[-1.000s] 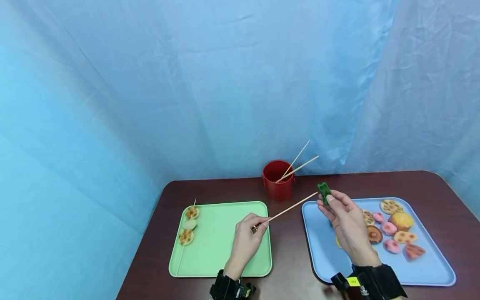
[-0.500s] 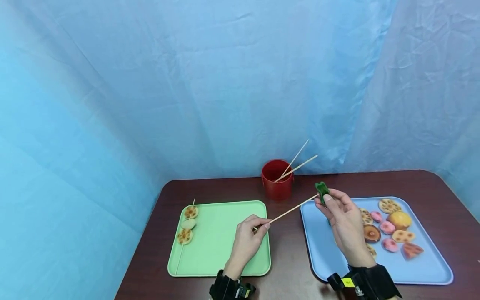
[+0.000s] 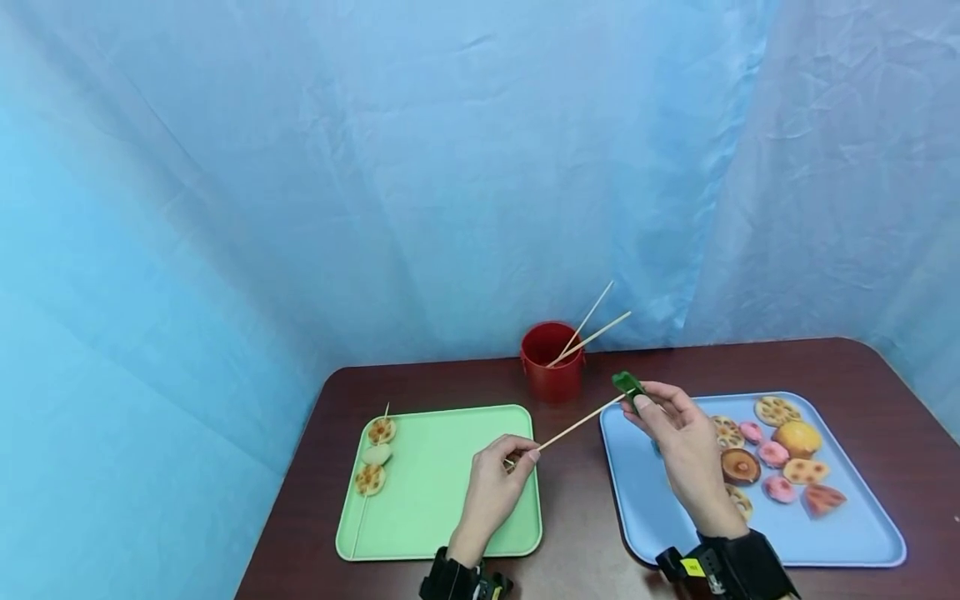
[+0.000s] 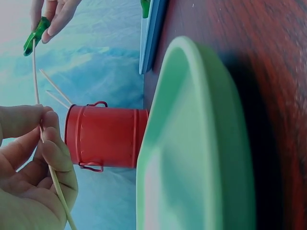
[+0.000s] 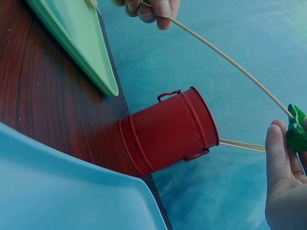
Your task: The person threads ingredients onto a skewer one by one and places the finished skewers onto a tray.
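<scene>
My left hand (image 3: 491, 483) pinches a thin bamboo skewer (image 3: 573, 426) between thumb and fingers, above the right side of the green tray (image 3: 450, 475). The skewer slants up to the right. Over the blue tray's (image 3: 652, 521) far left corner, my right hand (image 3: 686, 450) holds a glossy green pepper piece (image 3: 627, 384) between thumb and fingers. The skewer's far end meets the pepper piece, as the left wrist view also shows. In the right wrist view the skewer (image 5: 230, 60) bends slightly between the hands. How deep its tip sits in the pepper (image 5: 296, 132) is hard to tell.
A red bucket (image 3: 552, 379) with a few skewers (image 3: 600, 333) stands behind, between the trays. A loaded skewer with lotus root slices (image 3: 370, 480) lies at the green tray's left. The blue tray bears lotus slices (image 3: 777, 410), a mushroom (image 3: 741, 467) and several other food pieces.
My right hand has moved a little left and tilted the pepper piece over, bringing it onto the skewer's end. The left hand keeps its hold with little movement.
</scene>
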`<state>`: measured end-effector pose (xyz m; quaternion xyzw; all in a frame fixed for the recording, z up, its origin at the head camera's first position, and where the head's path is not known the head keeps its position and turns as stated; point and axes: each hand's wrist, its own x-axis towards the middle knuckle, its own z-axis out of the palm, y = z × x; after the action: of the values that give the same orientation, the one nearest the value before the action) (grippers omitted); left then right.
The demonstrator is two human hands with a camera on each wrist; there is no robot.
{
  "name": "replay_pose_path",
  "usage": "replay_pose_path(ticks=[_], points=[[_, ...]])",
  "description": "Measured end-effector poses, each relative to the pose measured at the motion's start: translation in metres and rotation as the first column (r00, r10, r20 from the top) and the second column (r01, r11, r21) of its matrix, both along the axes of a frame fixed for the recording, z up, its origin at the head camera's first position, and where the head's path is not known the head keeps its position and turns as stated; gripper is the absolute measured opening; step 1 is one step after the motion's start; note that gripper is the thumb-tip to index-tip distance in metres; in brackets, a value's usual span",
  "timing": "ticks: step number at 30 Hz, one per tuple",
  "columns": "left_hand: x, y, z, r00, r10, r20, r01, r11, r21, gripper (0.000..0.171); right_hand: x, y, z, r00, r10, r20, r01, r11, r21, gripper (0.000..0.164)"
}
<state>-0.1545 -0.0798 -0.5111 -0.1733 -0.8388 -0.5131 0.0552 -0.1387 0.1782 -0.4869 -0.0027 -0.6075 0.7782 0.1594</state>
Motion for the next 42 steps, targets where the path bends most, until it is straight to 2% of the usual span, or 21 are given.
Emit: replay_pose_path(ticks=[6, 15, 19, 22, 25, 32, 42], points=[[0.003, 0.002, 0.0, 1.0, 0.014, 0.027, -0.014, 1.0, -0.002, 0.005, 0.002, 0.001, -0.001, 1.0, 0.002, 0.005, -0.003, 0.999, 0.045, 0.033], [0.004, 0.003, -0.001, 1.0, 0.007, 0.03, -0.006, 1.0, -0.015, 0.006, 0.005, 0.0, -0.001, 0.996, 0.018, 0.093, -0.03, 0.99, 0.134, 0.038], [0.003, 0.003, 0.001, 0.999, -0.003, 0.051, 0.003, 1.0, -0.004, 0.007, 0.003, -0.001, -0.001, 0.995, -0.003, 0.101, -0.02, 0.973, 0.229, 0.037], [0.002, 0.004, 0.002, 0.998, -0.006, 0.062, 0.005, 1.0, 0.016, 0.007, 0.0, -0.003, 0.0, 0.993, -0.031, 0.118, -0.008, 0.949, 0.315, 0.037], [0.002, 0.005, 0.002, 0.998, -0.012, 0.069, 0.009, 0.999, 0.036, 0.006, -0.001, -0.005, 0.001, 0.989, -0.039, 0.146, -0.015, 0.935, 0.354, 0.038], [0.004, 0.006, 0.001, 0.997, -0.021, 0.079, 0.015, 0.997, 0.076, 0.004, 0.002, -0.009, 0.001, 0.98, 0.007, 0.198, -0.076, 0.938, 0.339, 0.039], [0.008, 0.01, 0.0, 0.997, -0.029, 0.073, 0.024, 0.998, 0.062, 0.005, 0.006, -0.015, 0.001, 0.961, 0.029, 0.274, -0.124, 0.934, 0.335, 0.04]])
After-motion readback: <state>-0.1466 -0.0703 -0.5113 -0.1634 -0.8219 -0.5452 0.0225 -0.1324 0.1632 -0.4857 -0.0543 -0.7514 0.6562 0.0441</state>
